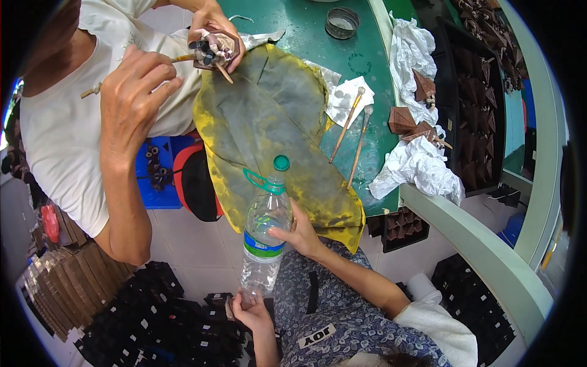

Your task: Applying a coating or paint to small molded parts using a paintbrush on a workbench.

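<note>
A clear plastic bottle with a green cap, a green carry loop and a blue-and-green label is upright, tilted slightly, in front of my apron. Around its right side, below the shoulder, wraps my right hand. My left hand cups the base from below, its fingers curled against the bottom. The cap is on the neck. How much liquid is inside is hard to make out. Just beyond the bottle, a yellow cloth with dark grey stains hangs over the table edge.
Across from me, a co-worker's hand guides a brush onto a small brown figure piece. Two brushes and a round tin lie on the green table. Crumpled white paper and brown faceted pieces sit rightward.
</note>
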Demonstrator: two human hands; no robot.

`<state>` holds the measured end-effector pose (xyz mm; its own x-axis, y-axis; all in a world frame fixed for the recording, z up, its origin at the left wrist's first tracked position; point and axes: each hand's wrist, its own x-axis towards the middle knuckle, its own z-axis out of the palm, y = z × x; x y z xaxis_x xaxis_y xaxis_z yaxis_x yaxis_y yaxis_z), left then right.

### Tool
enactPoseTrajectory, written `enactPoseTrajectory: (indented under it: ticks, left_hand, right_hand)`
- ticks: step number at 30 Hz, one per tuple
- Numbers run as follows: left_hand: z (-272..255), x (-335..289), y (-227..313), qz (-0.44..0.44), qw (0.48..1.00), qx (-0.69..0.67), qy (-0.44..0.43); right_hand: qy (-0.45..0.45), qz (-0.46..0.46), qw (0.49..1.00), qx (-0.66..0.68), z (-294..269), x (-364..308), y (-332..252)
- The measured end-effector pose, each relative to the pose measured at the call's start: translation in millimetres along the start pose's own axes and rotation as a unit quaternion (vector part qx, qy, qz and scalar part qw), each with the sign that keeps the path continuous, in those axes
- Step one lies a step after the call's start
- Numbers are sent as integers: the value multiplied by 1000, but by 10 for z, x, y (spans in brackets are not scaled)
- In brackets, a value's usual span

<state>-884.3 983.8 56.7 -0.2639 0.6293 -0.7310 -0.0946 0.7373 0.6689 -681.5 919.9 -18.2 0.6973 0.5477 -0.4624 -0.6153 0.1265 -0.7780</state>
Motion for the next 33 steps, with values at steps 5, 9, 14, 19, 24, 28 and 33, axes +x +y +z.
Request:
enactPoseTrajectory:
  ticks: [5, 9, 14, 19, 24, 28, 33]
  left_hand:
    - [-47, 22, 4, 2, 1000, -8, -2]
    - [-43, 16, 8, 2, 1000, -8, -2]
    - [-56, 22, 9, -1, 1000, -11, -3]
    - [-11, -25, 15, 6, 1000, 2, 0]
    - [-73, 17, 19, -6, 1000, 9, -12]
    - [-56, -2, 22, -2, 1000, 4, -3]
    - [-49, -3, 23, 2, 1000, 0, 4]
  right_hand:
    - [5, -2, 1000, 5, 9, -4, 38]
    - [4, -3, 1000, 0, -2, 1, 44]
    - [5, 4, 1000, -5, 0, 1, 40]
    - [9, -8, 1000, -2, 5, 6, 34]
    - [5, 3, 1000, -11, -11, 0, 17]
    - [7, -5, 1000, -7, -7, 9, 58]
    - [9, -2, 1000, -3, -2, 3, 32]
